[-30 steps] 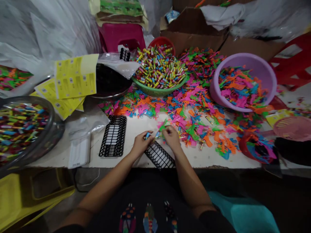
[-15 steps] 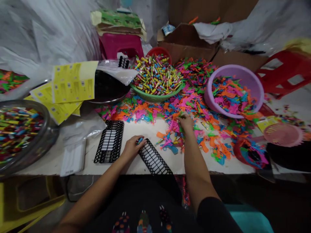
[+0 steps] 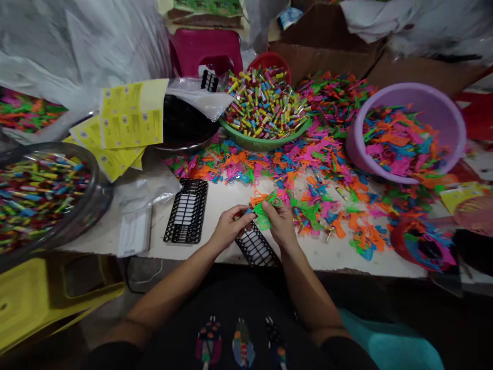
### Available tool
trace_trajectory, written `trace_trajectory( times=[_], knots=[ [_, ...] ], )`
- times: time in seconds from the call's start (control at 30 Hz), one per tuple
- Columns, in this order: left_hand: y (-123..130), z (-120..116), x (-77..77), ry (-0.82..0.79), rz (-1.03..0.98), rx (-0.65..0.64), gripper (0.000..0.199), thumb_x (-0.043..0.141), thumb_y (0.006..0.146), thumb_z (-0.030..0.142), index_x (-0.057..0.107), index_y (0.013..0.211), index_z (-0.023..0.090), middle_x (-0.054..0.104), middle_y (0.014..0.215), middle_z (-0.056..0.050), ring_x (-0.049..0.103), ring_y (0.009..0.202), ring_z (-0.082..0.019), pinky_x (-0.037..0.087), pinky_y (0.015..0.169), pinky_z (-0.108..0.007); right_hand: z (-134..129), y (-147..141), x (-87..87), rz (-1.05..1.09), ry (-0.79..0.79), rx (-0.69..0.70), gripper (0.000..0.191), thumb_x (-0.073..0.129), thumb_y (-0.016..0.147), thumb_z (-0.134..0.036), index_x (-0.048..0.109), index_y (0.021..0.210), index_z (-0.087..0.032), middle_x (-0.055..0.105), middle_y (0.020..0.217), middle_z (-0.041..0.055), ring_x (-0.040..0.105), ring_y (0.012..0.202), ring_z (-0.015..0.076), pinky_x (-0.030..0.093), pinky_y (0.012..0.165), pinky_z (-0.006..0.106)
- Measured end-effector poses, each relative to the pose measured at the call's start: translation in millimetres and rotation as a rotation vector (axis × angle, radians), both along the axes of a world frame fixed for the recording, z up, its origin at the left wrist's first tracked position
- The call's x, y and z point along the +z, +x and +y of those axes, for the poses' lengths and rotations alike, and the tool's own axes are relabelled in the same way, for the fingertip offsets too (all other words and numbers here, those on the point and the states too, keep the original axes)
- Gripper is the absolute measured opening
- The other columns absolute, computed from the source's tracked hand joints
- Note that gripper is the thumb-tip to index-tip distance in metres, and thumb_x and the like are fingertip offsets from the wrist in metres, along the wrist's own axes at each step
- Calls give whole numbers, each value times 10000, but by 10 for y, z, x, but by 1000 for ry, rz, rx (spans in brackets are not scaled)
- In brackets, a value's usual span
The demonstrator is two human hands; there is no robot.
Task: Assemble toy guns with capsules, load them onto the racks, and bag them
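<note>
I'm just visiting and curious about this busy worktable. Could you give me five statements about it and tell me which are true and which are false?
1. The right hand holds a green plastic piece. True.
2. The left hand is inside the purple tub. False: the left hand is close to the right hand, well away from the purple tub.
3. A black slotted rack lies on the table, left of both hands. True.
4. The green bowl is filled with yellow label sheets. False: the green bowl is heaped with small multicoloured tubes.
5. The purple tub holds plastic pieces in several colours. True.
</note>
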State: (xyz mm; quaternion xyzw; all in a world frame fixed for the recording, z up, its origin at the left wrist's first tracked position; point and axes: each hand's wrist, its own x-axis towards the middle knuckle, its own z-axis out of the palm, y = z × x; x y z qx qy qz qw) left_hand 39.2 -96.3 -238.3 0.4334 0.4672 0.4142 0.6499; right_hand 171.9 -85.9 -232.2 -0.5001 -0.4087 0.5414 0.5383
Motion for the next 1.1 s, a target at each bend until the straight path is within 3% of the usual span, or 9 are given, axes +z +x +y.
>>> trace_trajectory(
  times=[0.07, 0.23, 0.37, 0.43, 0.67, 0.9, 1.0, 1.1],
  knots=[
    [-32, -29, 10, -5, 13, -10, 392, 603, 687, 420, 599, 928, 111, 538, 486, 32, 391, 346, -42, 296, 332, -160, -34, -19, 12, 18, 2, 11, 217, 618, 672, -369, 504, 646, -186, 543, 613, -45, 487, 559, 84, 406, 553, 216],
    [-63, -54, -17, -9, -54, -26, 415, 563, 715, 433, 595, 984, 119, 639, 751, -51, 512, 490, -78, 327, 345, -157, -46, 7, 44, 66, -10, 33, 207, 630, 663, -355, 504, 638, -192, 557, 598, -50, 498, 542, 87, 414, 546, 223],
    [-53, -61, -40, 55, 31, -40, 402, 582, 705, 408, 617, 973, 111, 609, 604, -15, 459, 424, -61, 318, 354, -166, -74, 19, 74, 51, 11, 19, 206, 623, 667, -346, 492, 633, -191, 532, 583, -54, 484, 537, 82, 408, 543, 220],
    [-49, -71, -58, 117, 98, -18, 376, 610, 688, 373, 628, 956, 111, 601, 579, -3, 467, 431, -64, 355, 394, -174, -94, 21, 102, 11, 25, 22, 203, 614, 671, -343, 486, 633, -190, 516, 570, -57, 470, 531, 79, 396, 529, 213],
    [-49, -101, -109, 497, 402, 59, 241, 590, 731, 319, 645, 898, 153, 667, 842, -57, 600, 744, -132, 471, 673, -225, -151, 6, 123, -173, 48, -9, 233, 570, 692, -348, 425, 604, -187, 417, 512, -72, 361, 464, 57, 314, 456, 194],
    [-94, -84, -70, 940, 604, -14, 262, 542, 781, 283, 604, 986, 133, 661, 816, -86, 610, 749, -138, 494, 692, -238, -179, 9, 17, -114, 10, -59, 245, 580, 696, -363, 423, 628, -188, 430, 545, -66, 383, 493, 66, 343, 500, 207],
    [-71, -96, -75, 992, 634, -31, 284, 537, 784, 290, 587, 1015, 132, 660, 831, -91, 610, 767, -148, 496, 709, -254, -215, -54, -40, -93, 20, -158, 246, 580, 701, -375, 433, 640, -187, 453, 569, -58, 414, 518, 73, 365, 524, 214],
    [-10, -88, -96, 929, 588, -65, 306, 536, 784, 296, 577, 1038, 130, 656, 894, -101, 606, 829, -159, 487, 755, -266, -183, -72, -99, -62, 1, -207, 250, 567, 705, -397, 435, 647, -192, 463, 570, -58, 429, 508, 76, 379, 528, 219]
  ],
)
